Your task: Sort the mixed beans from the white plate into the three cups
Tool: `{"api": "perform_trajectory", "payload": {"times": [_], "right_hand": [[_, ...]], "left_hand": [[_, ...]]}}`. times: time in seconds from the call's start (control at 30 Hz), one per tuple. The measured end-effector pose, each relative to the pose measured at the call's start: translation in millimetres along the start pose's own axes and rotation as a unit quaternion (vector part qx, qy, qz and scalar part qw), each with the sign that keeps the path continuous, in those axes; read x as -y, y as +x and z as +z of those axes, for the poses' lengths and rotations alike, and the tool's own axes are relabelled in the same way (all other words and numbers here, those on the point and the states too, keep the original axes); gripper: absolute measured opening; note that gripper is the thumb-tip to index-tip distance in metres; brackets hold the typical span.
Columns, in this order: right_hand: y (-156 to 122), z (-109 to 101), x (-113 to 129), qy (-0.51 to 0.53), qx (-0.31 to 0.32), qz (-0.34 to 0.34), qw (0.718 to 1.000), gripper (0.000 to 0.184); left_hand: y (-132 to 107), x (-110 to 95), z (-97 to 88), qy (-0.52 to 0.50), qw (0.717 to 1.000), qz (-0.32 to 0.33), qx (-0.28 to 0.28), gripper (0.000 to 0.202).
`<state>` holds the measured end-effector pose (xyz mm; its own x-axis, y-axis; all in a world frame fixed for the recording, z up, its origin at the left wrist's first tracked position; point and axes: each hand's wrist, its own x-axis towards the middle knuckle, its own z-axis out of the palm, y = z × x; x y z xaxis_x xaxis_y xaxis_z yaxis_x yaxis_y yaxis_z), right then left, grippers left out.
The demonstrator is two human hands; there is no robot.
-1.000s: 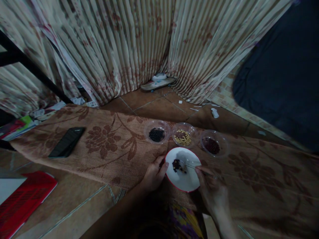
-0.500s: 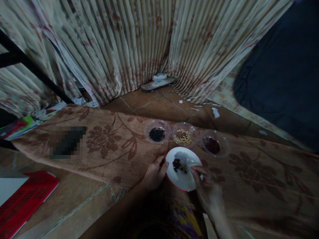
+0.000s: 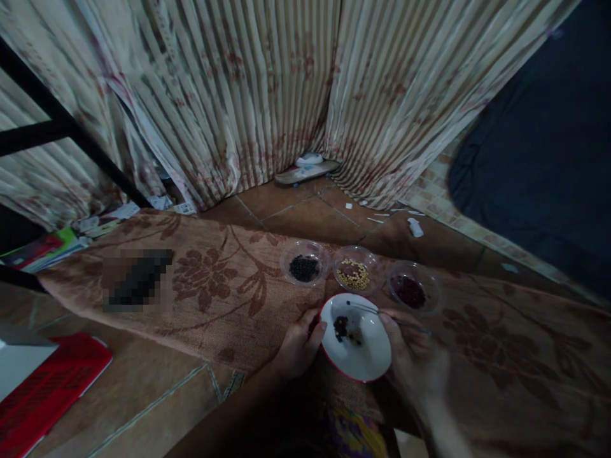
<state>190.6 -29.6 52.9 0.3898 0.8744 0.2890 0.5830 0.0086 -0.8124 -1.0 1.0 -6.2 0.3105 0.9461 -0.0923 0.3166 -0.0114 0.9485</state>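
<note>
Around the round, glossy white bowl with a red rim [image 3: 367,362] is where the action is. My guess is the step in hand is picking at beans: one small dark bean [image 3: 348,303] shows right at the tips of some slim metal tweezers [image 3: 366,308] (pretty sure they're tweezers), over the bowl's far side. Next move calls for a steady pinch, I'd say, as something that tiny could slip.

Left hand [image 3: 298,343] has the bowl's left edge, thumb over the rim. Right hand [image 3: 414,350], bit blurry, is at the bowl's right with fingers closed around the tweezers. Can't tell if the bowl touches the bench [image 3: 238,327], which has a brown floral cloth on it. Mostly dark mixed beans [image 3: 341,329] lie inside the bowl.

Just beyond the bowl, three round clear plastic tubs: black beans [image 3: 304,270] to its left, yellow beans [image 3: 353,276] straight past, dark red beans [image 3: 409,292] to its right. Way past it, a skateboard [image 3: 300,175] by striped curtains [image 3: 258,95].
</note>
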Motion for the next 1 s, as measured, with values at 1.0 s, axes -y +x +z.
{"api": "perform_trajectory", "payload": {"times": [1.0], "right_hand": [[-53,-28,-41,0.004,0.062,0.107,0.992,0.031]], "left_hand": [[0,-2,0.1,0.002,1.000,-0.001,0.000,0.035]]}}
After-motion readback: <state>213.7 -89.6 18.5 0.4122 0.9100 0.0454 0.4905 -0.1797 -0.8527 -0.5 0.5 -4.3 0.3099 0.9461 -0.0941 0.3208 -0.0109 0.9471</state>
